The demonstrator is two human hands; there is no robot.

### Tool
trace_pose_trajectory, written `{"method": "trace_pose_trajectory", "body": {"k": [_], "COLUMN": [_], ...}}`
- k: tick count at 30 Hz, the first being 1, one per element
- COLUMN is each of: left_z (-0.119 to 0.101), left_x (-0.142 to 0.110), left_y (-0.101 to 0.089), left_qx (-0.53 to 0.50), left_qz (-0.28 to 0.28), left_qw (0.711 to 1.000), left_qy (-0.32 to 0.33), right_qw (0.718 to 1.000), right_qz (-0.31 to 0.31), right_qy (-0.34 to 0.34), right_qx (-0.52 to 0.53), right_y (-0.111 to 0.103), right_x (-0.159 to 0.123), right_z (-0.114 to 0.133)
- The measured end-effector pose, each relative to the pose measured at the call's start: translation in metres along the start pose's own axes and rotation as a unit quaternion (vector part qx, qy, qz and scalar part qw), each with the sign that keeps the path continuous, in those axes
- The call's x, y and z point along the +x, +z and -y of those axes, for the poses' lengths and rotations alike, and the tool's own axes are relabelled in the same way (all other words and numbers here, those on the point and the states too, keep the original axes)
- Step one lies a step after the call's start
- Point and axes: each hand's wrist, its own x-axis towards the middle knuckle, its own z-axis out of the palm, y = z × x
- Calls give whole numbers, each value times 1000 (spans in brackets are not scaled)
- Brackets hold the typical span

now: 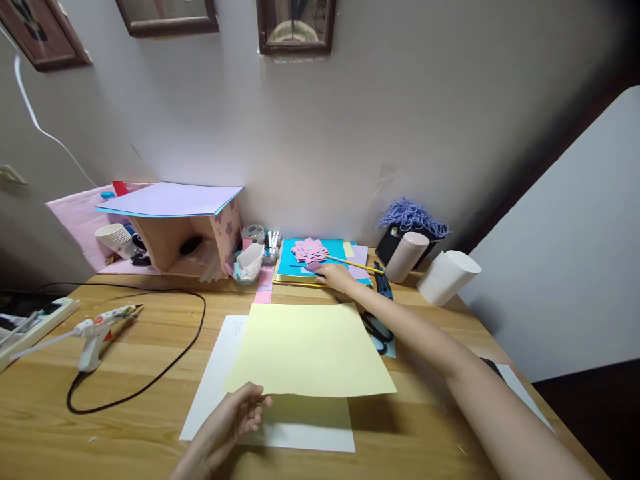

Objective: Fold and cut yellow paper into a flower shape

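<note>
My left hand [231,421] pinches the near edge of a pale yellow sheet of paper [313,350], thumb on top and curled fingers below. The sheet is tilted above a white sheet [300,437] on the table. My right arm reaches to the back, where my right hand [336,276] is closed at a small purple paper piece [314,266]. This lies on the stack of blue paper [287,263], just in front of a layered pink paper flower [310,251]. A yellow pencil [357,264] lies beside the flower. Black-handled scissors [375,333] are partly under the yellow sheet.
A hot glue gun [97,333] and its looped black cable [200,327] lie on the left. Behind stands an open cardboard box [225,240] with a lilac sheet [173,199] on top. Paper rolls [450,277] and blue yarn [413,217] are at the back right.
</note>
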Motion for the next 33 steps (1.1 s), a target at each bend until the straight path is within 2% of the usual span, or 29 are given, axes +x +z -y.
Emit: {"method": "trace_pose_trajectory", "body": {"k": [4, 7, 10, 12, 14, 15, 17, 20, 22, 25, 27, 30, 33], "left_z": [2, 2, 5, 3, -7, -15, -36, -73, -94, -118, -125, -127, -124], "left_x": [7, 9, 2, -5, -7, -4, 10, 52, 86, 132, 153, 170, 175], "left_y": [-15, -29, -40, -41, -36, -30, -16, 10, 28, 48, 55, 56, 52], "left_qx": [-11, -12, 82, 170, 235, 251, 258, 233, 163, 129, 117, 108, 94], "left_qz": [47, 92, 188, 267, 302, 289, 209, 79, -32, -72, -93, -106, -109], "left_qw": [998, 993, 973, 942, 920, 922, 942, 959, 965, 961, 960, 960, 962], "left_qy": [-28, -73, -109, -107, -83, -55, 38, 144, 204, 234, 238, 234, 232], "right_qw": [999, 998, 998, 998, 998, 998, 997, 995, 993, 992, 992, 991, 990], "right_qz": [-38, -49, -58, -62, -65, -67, -75, -100, -117, -128, -127, -126, -123], "right_qy": [-6, -23, -34, -30, -20, -15, -2, 21, 29, 12, -9, -34, -63], "right_qx": [-7, -8, -10, -12, -12, -12, -10, -7, -4, -3, -6, -11, -6], "right_y": [7, 6, 6, 7, 8, 8, 8, 5, 4, 5, 9, 14, 19], "right_x": [-6, -6, -7, -6, -4, -3, -1, 1, 2, 1, -1, -3, -5], "right_z": [0, -2, -2, -1, -1, -2, -4, -7, -9, -10, -9, -7, -5]}}
